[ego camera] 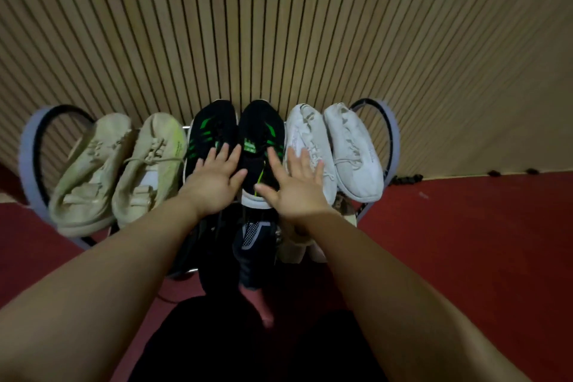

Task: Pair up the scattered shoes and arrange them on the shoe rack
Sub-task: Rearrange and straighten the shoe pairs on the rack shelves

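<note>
Both hands are flat and spread, fingers straight, holding nothing. The left hand (217, 178) lies over the heel end of the left black knit sneaker with green stripes (210, 133), hiding most of its back half. The right hand (296, 183) sits where the right black-and-green sneaker (262, 146) meets the neighbouring white lace-up sneaker (307, 146); can't really tell whether the palm presses down or just hovers there.

So the top shelf of the rounded metal shoe rack (29, 161) has three pairs side by side, toes to the wall: two beige knit sneakers (90, 170) (148, 164) on the left, the black pair in the middle, the white one plus its mate (353, 152) on the right.

Under the arms there's a lower tier, mostly hidden; a dark shoe with a grey mesh panel (252, 236) shows, the rest is too murky. Behind is a ribbed tan slatted wall (279, 25), below it red floor (465, 242).
</note>
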`<state>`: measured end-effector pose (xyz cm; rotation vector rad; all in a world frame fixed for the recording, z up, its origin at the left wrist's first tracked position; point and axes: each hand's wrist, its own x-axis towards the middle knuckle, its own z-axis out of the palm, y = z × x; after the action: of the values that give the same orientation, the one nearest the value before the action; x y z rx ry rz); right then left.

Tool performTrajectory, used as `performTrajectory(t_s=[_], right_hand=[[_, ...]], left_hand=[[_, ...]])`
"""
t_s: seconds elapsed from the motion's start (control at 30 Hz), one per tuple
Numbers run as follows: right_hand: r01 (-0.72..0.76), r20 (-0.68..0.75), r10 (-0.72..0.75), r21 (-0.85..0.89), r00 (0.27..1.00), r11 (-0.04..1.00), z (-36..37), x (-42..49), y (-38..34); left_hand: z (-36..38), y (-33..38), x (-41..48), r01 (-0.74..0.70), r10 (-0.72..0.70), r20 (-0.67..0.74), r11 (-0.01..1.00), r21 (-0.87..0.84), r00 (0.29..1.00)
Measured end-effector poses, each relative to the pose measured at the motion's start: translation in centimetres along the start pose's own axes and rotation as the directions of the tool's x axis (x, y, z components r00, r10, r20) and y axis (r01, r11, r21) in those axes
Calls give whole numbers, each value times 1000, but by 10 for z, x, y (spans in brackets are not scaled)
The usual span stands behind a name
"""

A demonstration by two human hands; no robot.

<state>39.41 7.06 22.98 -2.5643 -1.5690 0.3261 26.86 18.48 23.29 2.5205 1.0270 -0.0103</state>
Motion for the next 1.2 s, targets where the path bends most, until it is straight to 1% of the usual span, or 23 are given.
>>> performTrajectory(t_s=[0.03, 0.07, 0.1, 0.13, 0.17, 0.2, 0.27, 0.33, 0.47, 0.57, 0.63, 0.77, 0.83, 0.93, 1.0, 1.2], right_hand=[[-88, -74, 89, 18, 993, 996, -6, -4, 10], [-194, -159, 199, 47, 967, 980, -12, -7, 21], [-309, -222, 321, 88, 921, 947, -18, -9, 34], [-416, -241, 436, 131, 867, 900, -23, -12, 47], [-506, -211, 531, 165, 821, 847, -27, -14, 57], [-573, -147, 600, 190, 786, 797, -28, -15, 64], [-643, -5, 664, 240, 748, 727, -25, -18, 71], [-641, 57, 656, 292, 752, 709, -20, -20, 75], [-625, 54, 640, 293, 766, 724, -29, -23, 89], [-608, 115, 600, 253, 792, 753, -34, -26, 100], [-609, 129, 597, 244, 792, 755, -32, -26, 106], [-599, 147, 588, 337, 796, 727, -29, -23, 107], [-584, 152, 567, 306, 810, 752, -32, -20, 107], [-574, 137, 558, 223, 819, 788, -44, -17, 109], [-555, 112, 544, 210, 831, 805, -59, -16, 110], [-512, -22, 523, 174, 852, 841, -89, -14, 101]], left_hand=[[5, -2, 3, -6, 6, 5, 998, 64, 1000], [7, -3, 6, -13, 14, -5, 993, 114, 1000], [10, -3, 8, -19, 21, -14, 989, 147, 1000], [11, -3, 9, -20, 23, -16, 987, 162, 1000], [12, -4, 10, -21, 23, -11, 986, 163, 1000], [12, -4, 10, -22, 22, -1, 986, 163, 1000], [12, -5, 9, -25, 23, 12, 986, 164, 1000], [11, -6, 8, -30, 28, 11, 986, 164, 1000], [12, -6, 7, -38, 36, 13, 983, 179, 999], [11, -5, 6, -33, 31, 12, 984, 177, 999], [11, -4, 6, -24, 23, 9, 984, 178, 1000], [13, -4, 2, -14, 18, -21, 985, 174, 1000], [15, -4, 1, -15, 22, -37, 984, 178, 999], [16, -5, 1, -9, 18, -54, 985, 173, 998], [17, -5, 2, -6, 18, -66, 985, 170, 998], [18, -6, 2, 4, 8, -69, 986, 164, 998]])
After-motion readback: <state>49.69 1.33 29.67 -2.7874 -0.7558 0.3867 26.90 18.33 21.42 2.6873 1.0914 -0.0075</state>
